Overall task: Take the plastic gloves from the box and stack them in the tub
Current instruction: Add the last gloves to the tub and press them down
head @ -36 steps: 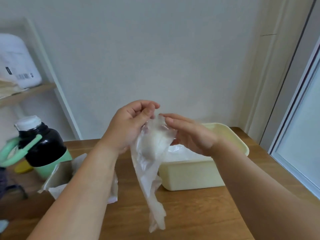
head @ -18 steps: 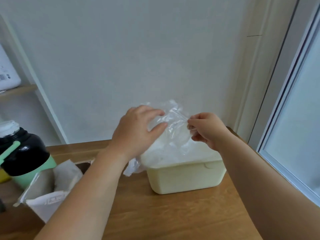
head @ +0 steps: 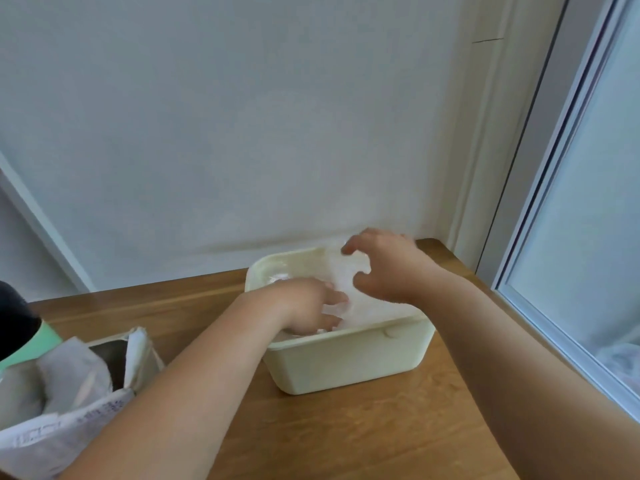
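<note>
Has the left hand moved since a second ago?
Yes. The left hand has dropped from above and left of the tub to inside it, resting on the gloves.

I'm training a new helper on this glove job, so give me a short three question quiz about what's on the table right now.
1. True or false: the left hand reaches into the cream tub and rests on the plastic gloves.
2. Where does the open cardboard box stand? A) to the person's left of the tub; B) behind the tub; C) inside the tub.
3. What does the tub stand on?
Key: 1 true; 2 A; 3 the wooden table.
</note>
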